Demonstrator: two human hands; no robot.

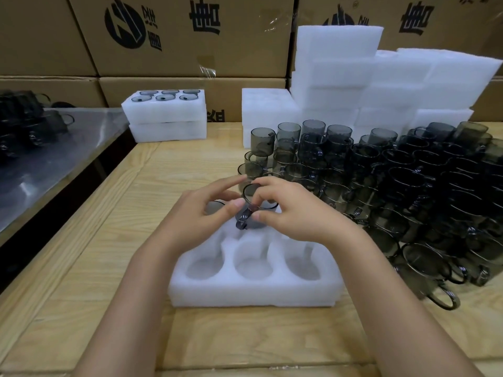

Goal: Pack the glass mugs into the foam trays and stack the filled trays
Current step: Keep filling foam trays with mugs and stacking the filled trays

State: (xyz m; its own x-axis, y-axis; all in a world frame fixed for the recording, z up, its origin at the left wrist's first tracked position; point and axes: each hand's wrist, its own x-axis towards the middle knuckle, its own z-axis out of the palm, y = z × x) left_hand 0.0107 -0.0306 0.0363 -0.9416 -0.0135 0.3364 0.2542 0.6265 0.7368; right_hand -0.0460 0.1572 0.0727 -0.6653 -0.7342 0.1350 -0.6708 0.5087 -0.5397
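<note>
At the far left of the frame a metal surface carries some dark mugs, and a little to the right, at the back of the wooden surface, two filled trays are stacked already. In the centre the foam tray lies in front of the person, with its three near pockets empty. A seated mug shows in the far left pocket. The left hand has its fingers nearly straight, the index tip reaching to the rim and the thumb tip beside the handle; it seems only to steady the glass mug, not to grip it. The glass mug is above the far middle pocket, tilted, with its handle turned towards the camera. The right hand pinches its rim with curled fingers. I think the mug is being turned to fit the pocket. If the handle does not meet its slot, the mug can sit crooked, and pressing it then may chip the glass or tear the foam. On the right stand the loose mugs very close together, just beside the right forearm, so a careless move of the elbow may knock them against each other. Behind them rises the pile of empty trays.
</note>
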